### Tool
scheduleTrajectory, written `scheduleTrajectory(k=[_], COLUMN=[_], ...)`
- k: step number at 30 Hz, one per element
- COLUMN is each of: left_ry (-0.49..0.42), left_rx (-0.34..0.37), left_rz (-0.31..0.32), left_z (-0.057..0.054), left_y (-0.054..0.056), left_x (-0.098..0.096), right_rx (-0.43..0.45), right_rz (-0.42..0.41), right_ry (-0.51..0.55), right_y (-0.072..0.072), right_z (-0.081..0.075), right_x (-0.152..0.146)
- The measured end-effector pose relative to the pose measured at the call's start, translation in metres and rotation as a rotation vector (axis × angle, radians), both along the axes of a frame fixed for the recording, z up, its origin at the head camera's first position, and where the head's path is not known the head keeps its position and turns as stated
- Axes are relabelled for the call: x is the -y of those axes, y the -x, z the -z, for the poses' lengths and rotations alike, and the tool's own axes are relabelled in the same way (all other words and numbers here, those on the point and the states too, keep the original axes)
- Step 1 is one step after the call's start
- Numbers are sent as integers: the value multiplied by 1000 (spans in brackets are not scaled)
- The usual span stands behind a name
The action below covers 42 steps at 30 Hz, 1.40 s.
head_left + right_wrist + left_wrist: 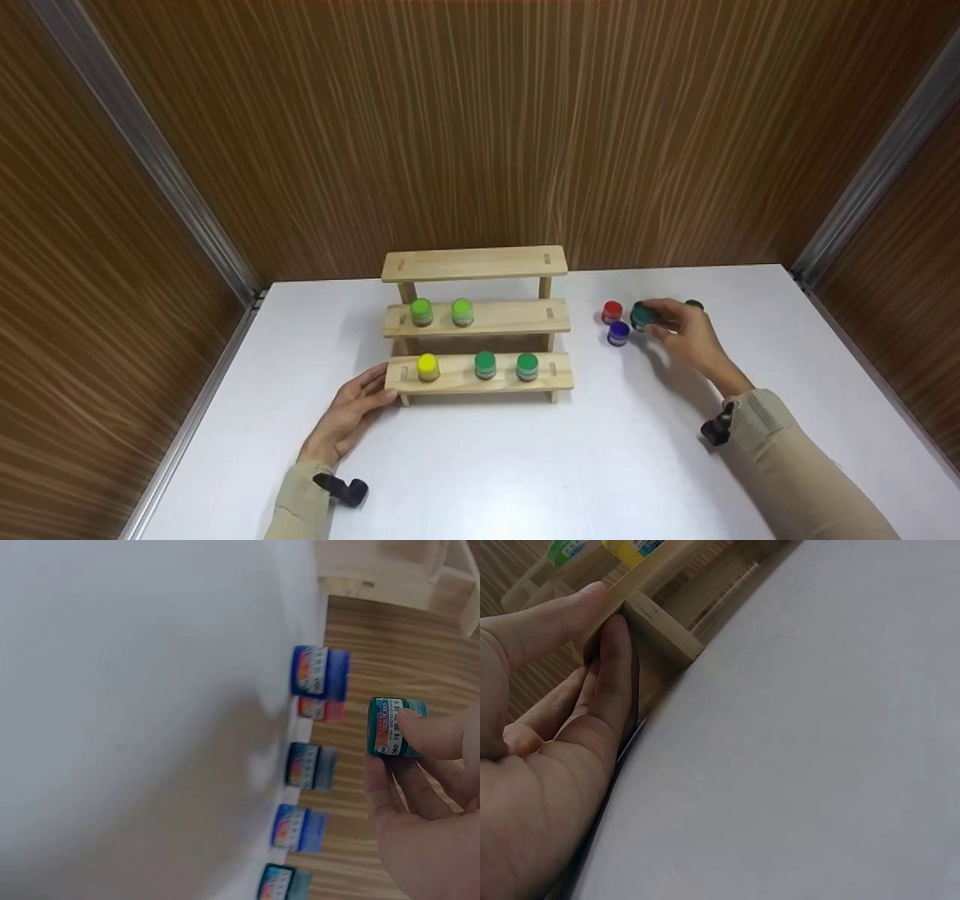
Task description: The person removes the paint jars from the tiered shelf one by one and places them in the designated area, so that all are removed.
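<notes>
My right hand (686,334) holds a dark teal paint jar (382,727) between thumb and fingers, lifted above the other jars in the right wrist view. Close by on the table are a red-lidded jar (612,312) and a purple-blue-lidded jar (619,334). My left hand (352,412) grips the left end of the lowest step of a three-tier wooden rack (456,371), thumb at the top edge and fingers underneath. That step bears a yellow-lidded jar (428,367) and two green-lidded jars (485,364). Two light-green-lidded jars (463,312) stand on the middle step.
Another dark-lidded jar (694,304) shows partly behind my right hand. In the right wrist view, a blue jar (298,827) and a dark teal jar (310,766) stand in the row on the white table (480,465). Wood-patterned panels (480,135) enclose the back and sides.
</notes>
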State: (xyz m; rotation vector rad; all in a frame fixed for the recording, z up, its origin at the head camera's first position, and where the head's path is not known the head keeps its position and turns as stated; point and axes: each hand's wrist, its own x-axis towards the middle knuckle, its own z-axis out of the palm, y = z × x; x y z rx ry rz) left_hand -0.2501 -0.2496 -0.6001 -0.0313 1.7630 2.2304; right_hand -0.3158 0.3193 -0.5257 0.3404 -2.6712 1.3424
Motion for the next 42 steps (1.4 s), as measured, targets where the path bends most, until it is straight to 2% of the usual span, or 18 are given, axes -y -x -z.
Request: scheduleTrajectory(k=[9, 19, 27, 34, 42], left_ry=[-16, -14, -13, -14, -10], left_rx=[-13, -11, -7, -4, -8], left_rz=[16, 10, 9, 12, -3], left_z=[-1, -1, 0, 0, -1], left_y=[0, -2, -3, -2, -1], left_x=[1, -1, -1, -1, 0], right_rx=[123, 129, 149, 137, 61], right_rz=[41, 11, 13, 3, -4], right_ry=[-79, -139, -131, -122, -74], right_y=[3, 2, 1, 3, 8], right_z=[14, 20, 20, 14, -12], right_x=[-12, -18, -17, -17, -5])
